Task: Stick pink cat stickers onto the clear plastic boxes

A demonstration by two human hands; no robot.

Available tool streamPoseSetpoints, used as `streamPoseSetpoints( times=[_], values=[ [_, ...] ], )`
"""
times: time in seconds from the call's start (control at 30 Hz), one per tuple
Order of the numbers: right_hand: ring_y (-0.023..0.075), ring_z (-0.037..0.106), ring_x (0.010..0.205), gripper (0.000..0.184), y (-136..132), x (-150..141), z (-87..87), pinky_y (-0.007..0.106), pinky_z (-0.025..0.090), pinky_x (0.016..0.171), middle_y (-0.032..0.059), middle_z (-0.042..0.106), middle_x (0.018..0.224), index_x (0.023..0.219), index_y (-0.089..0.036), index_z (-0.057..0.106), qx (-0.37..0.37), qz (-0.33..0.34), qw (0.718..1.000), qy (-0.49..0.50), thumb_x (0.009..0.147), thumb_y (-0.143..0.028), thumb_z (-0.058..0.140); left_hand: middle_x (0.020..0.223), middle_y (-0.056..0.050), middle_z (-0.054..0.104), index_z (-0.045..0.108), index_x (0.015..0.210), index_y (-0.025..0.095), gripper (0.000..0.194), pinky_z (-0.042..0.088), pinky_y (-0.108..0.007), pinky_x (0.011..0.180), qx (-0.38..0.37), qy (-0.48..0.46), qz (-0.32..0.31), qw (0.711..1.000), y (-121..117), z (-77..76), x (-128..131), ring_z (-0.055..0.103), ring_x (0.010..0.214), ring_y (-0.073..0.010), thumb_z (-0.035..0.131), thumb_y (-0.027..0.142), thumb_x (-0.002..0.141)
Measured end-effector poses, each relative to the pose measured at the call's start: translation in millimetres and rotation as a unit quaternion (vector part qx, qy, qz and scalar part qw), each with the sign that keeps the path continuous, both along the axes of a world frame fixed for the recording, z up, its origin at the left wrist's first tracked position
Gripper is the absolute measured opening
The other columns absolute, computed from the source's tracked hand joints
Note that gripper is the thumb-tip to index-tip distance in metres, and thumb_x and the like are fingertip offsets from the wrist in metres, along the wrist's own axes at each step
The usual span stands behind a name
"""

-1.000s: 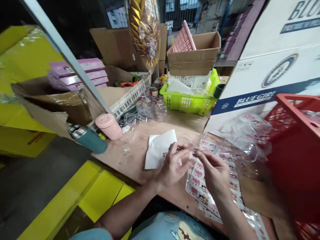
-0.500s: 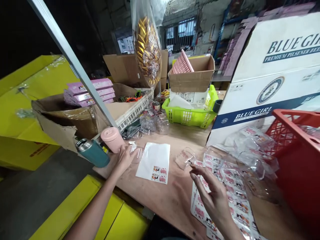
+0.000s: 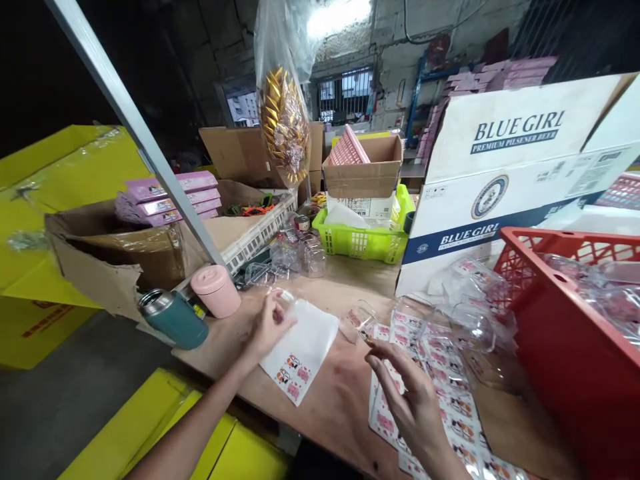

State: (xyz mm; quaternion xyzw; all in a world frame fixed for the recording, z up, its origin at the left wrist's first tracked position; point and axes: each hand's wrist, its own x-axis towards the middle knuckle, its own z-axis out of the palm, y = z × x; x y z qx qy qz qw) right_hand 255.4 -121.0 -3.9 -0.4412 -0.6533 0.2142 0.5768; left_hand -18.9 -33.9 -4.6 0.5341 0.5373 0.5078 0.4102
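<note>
From the head camera, the left hand (image 3: 269, 325) reaches out over the wooden worktable (image 3: 330, 400) and pinches a small clear plastic container (image 3: 286, 298) between thumb and fingertips, the other fingers curled loosely; the container sits at the far left corner of a white sticker backing sheet (image 3: 303, 347) that lies flat on the table and carries a few pink-and-cat stickers near its front edge. The heel of this hand lies over the left edge of that sheet. The right hand (image 3: 413, 403) hovers open with fingers spread and slightly bent, holding nothing, above the left border of a spread of printed sticker sheets (image 3: 440, 373) that covers the table on the right. Just beyond its fingertips lies another clear plastic container (image 3: 357, 319) with a sticker on it, tilted on its side between the white sheet and the sticker sheets. To the left of the left hand a pink lidded cup (image 3: 217, 290) stands upright, and just beside it a teal insulated bottle (image 3: 175, 319) lies tilted at the table's edge. Farther back a cluster of clear plastic jars (image 3: 300, 253) stands in front of a green plastic basket (image 3: 365, 241). On the right a red plastic crate (image 3: 565, 347) holds clear plastic pieces, with more clear plastic shells (image 3: 475, 320) heaped against its near wall, and behind it rises a white Blue Girl beer carton (image 3: 510, 173).
</note>
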Motion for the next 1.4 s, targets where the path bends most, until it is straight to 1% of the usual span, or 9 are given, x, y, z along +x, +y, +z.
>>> streamPoseSetpoints(
  times=[0.07, 0.1, 0.23, 0.37, 0.53, 0.67, 0.97, 1.17, 1.4],
  values=[
    [0.0228, 0.073, 0.079, 0.016, -3, 0, 5.7, 0.034, 0.06, 0.072, 0.0071, 0.074, 0.087, 0.104, -0.023, 0.071, -0.061, 0.024, 0.995, 0.073, 0.093, -0.031, 0.063, 0.07, 0.005, 0.059, 0.059, 0.095, 0.018, 0.041, 0.05, -0.027, 0.071, -0.059, -0.169, -0.005, 0.984, 3, 4.9, 10, 0.055, 0.06, -0.0095, 0.084, 0.029, 0.064],
    [0.0216, 0.072, 0.076, 0.016, -4, -1, 8.9, 0.033, 0.06, 0.07, 0.006, 0.073, 0.082, 0.101, -0.022, 0.071, -0.094, 0.044, 0.988, 0.117, 0.092, -0.033, 0.063, 0.071, 0.004, 0.061, 0.059, 0.089, 0.017, 0.039, 0.052, -0.028, 0.072, -0.082, -0.213, -0.022, 0.973, 2, 6.5, 18, 0.057, 0.061, -0.0094, 0.084, 0.035, 0.065],
    [0.0161, 0.065, 0.061, 0.019, -7, -4, 18.9, 0.029, 0.057, 0.06, 0.0025, 0.068, 0.069, 0.089, -0.019, 0.07, -0.198, 0.117, 0.935, 0.27, 0.088, -0.038, 0.07, 0.08, -0.002, 0.072, 0.063, 0.086, 0.017, 0.034, 0.056, -0.033, 0.08, -0.14, -0.292, -0.084, 0.942, -15, 6.0, 62, 0.069, 0.075, -0.0148, 0.082, 0.041, 0.071],
    [0.0125, 0.061, 0.051, 0.023, -10, 0, 19.7, 0.024, 0.052, 0.052, 0.001, 0.067, 0.06, 0.079, -0.017, 0.069, -0.248, 0.113, 0.905, 0.327, 0.083, -0.038, 0.076, 0.091, -0.005, 0.077, 0.07, 0.095, 0.015, 0.022, 0.057, -0.036, 0.088, -0.171, -0.384, -0.148, 0.895, -42, 5.2, 101, 0.073, 0.085, -0.0182, 0.078, 0.029, 0.079],
    [0.0105, 0.059, 0.046, 0.024, -12, 7, 16.9, 0.021, 0.05, 0.046, 0.0012, 0.067, 0.057, 0.075, -0.015, 0.069, -0.28, 0.111, 0.89, 0.343, 0.083, -0.037, 0.077, 0.099, -0.006, 0.078, 0.074, 0.095, 0.016, 0.015, 0.055, -0.042, 0.096, -0.165, -0.389, -0.204, 0.883, -62, 7.7, 126, 0.074, 0.095, -0.0226, 0.075, 0.016, 0.08],
    [0.0095, 0.058, 0.044, 0.025, -11, 7, 13.2, 0.019, 0.049, 0.043, 0.0007, 0.067, 0.057, 0.075, -0.015, 0.069, -0.301, 0.117, 0.876, 0.358, 0.082, -0.037, 0.077, 0.098, -0.006, 0.079, 0.075, 0.094, 0.015, 0.018, 0.055, -0.042, 0.097, -0.154, -0.37, -0.198, 0.895, -66, 8.1, 134, 0.073, 0.096, -0.0237, 0.077, 0.015, 0.076],
    [0.0095, 0.06, 0.043, 0.028, -5, 5, 2.1, 0.019, 0.05, 0.043, 0.001, 0.068, 0.058, 0.075, -0.014, 0.068, -0.323, 0.101, 0.876, 0.344, 0.082, -0.04, 0.077, 0.096, -0.007, 0.079, 0.076, 0.094, 0.015, 0.021, 0.057, -0.04, 0.093, -0.154, -0.369, -0.187, 0.897, -63, 3.1, 135, 0.074, 0.093, -0.023, 0.08, 0.016, 0.073],
    [0.0102, 0.059, 0.042, 0.032, -3, 4, 1.6, 0.02, 0.051, 0.043, 0.0011, 0.067, 0.057, 0.074, -0.015, 0.068, -0.328, 0.091, 0.877, 0.34, 0.081, -0.045, 0.077, 0.099, -0.006, 0.079, 0.077, 0.094, 0.018, 0.02, 0.056, -0.041, 0.096, -0.149, -0.371, -0.194, 0.896, -61, 1.2, 133, 0.074, 0.096, -0.0232, 0.079, 0.016, 0.074],
    [0.0101, 0.059, 0.042, 0.03, -1, 6, -0.2, 0.02, 0.051, 0.043, 0.0005, 0.066, 0.057, 0.072, -0.014, 0.067, -0.326, 0.092, 0.877, 0.342, 0.079, -0.041, 0.08, 0.097, -0.006, 0.079, 0.078, 0.092, 0.018, 0.017, 0.057, -0.04, 0.094, -0.144, -0.371, -0.193, 0.897, -59, -0.3, 134, 0.074, 0.095, -0.0227, 0.078, 0.015, 0.075]
  ],
)
